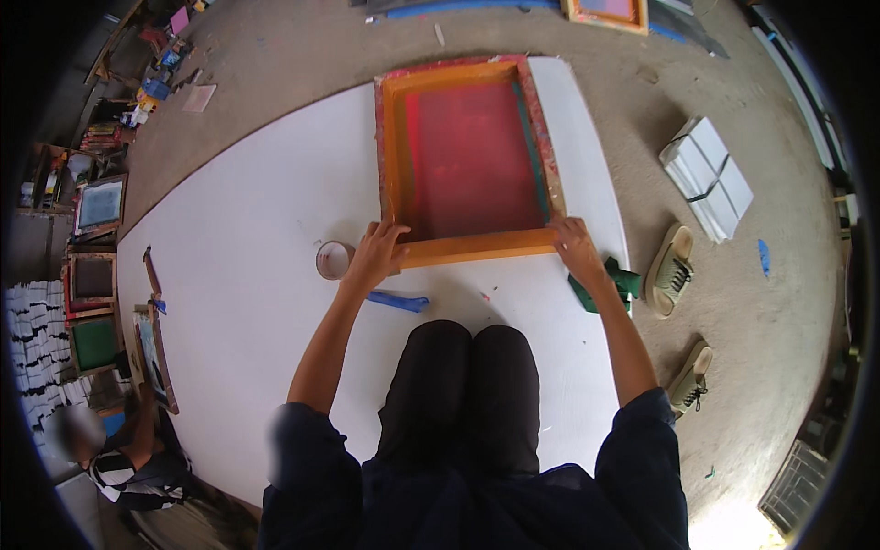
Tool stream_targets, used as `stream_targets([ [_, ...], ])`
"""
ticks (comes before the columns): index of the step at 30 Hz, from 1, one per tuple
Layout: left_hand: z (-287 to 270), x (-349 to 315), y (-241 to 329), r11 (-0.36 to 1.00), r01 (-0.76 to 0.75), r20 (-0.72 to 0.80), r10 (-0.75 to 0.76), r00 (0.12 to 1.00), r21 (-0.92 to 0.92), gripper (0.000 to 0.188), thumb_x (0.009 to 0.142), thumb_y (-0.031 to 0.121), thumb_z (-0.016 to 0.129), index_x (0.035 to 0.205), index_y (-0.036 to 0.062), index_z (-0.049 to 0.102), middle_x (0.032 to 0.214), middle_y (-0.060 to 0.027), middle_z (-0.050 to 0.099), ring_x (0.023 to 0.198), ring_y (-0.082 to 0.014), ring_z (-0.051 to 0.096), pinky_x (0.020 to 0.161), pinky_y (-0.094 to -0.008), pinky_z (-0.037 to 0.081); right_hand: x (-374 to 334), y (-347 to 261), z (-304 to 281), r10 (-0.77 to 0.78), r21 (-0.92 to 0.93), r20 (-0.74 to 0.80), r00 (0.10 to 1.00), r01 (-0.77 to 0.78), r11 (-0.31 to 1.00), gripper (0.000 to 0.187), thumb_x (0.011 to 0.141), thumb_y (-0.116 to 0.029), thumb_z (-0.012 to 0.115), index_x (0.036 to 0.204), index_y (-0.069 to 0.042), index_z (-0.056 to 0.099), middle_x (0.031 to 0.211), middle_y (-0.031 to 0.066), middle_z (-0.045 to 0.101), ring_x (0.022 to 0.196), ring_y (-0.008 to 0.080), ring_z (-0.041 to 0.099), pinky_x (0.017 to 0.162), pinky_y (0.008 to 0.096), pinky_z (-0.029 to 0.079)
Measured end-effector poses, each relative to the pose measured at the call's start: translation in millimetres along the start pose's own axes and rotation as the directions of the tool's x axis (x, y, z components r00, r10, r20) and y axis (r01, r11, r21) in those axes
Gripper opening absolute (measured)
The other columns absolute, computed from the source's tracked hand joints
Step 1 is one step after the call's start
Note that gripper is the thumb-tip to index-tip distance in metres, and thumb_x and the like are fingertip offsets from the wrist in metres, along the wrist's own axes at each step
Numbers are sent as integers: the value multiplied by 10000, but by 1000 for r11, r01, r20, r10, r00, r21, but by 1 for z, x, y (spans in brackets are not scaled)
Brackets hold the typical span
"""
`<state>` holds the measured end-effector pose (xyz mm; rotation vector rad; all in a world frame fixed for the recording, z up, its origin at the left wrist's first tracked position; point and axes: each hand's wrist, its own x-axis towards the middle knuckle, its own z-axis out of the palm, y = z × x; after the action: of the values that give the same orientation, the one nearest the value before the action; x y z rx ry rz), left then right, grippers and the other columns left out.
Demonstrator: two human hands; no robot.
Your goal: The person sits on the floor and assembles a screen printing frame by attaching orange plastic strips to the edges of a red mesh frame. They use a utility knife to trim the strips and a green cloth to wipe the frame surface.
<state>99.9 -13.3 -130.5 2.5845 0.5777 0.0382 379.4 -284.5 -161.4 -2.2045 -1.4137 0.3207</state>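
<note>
A screen printing frame with orange wooden sides and a reddish, see-through mesh lies in front of my knees on a white surface. Its near left corner is in my left hand, fingers bent over the edge. My right hand grips the near right corner in the same way. Beside my left hand stands a roll of tape, and a blue strip-like tool lies just below it. A crumpled dark green cloth sits under my right forearm. The undersides of both hands are hidden.
To the right are a strapped stack of white sheets and a pair of shoes. At the far left a person handles another frame. More frames and paper stacks stand behind. Another frame lies at the far edge.
</note>
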Motion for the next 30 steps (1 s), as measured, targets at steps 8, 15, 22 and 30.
stream_targets([
  [8, 8, 14, -27, 999, -17, 115, 13, 993, 38, 132, 767, 165, 688, 842, 71, 634, 1022, -67, 542, 1006, -271, 484, 864, -399, 449, 16, 4, 11, 69, -140, 166, 984, -45, 989, 259, 797, -92, 605, 1056, -99, 599, 1061, 32, 586, 1082, 238, 461, 947, 392, 376],
  [15, 2, 16, -31, 983, 1, 144, 25, 989, -184, 141, 740, 129, 709, 811, 56, 612, 920, -53, 570, 956, -251, 491, 817, -365, 444, 20, 9, 14, 122, -38, 96, 988, -119, 992, 128, 764, -69, 635, 890, -56, 621, 867, 54, 619, 938, 241, 542, 875, 375, 418],
  [22, -62, 35, -11, 898, 99, 111, -57, 992, -429, 123, 812, 61, 645, 917, 33, 587, 900, -56, 605, 806, -182, 600, 736, -324, 503, 45, -17, -36, 258, 248, -160, 953, -214, 945, 94, 800, -1, 605, 891, -23, 597, 817, 85, 648, 816, 189, 642, 747, 294, 487],
  [30, -75, 65, -9, 862, 120, -25, -151, 988, -492, 219, 822, 6, 626, 1029, 75, 622, 893, -61, 641, 744, -148, 631, 703, -276, 542, 74, -30, -94, 354, 379, -110, 929, -290, 879, 473, 802, 21, 641, 1216, -130, 469, 808, 57, 655, 760, 93, 589, 731, 249, 469],
])
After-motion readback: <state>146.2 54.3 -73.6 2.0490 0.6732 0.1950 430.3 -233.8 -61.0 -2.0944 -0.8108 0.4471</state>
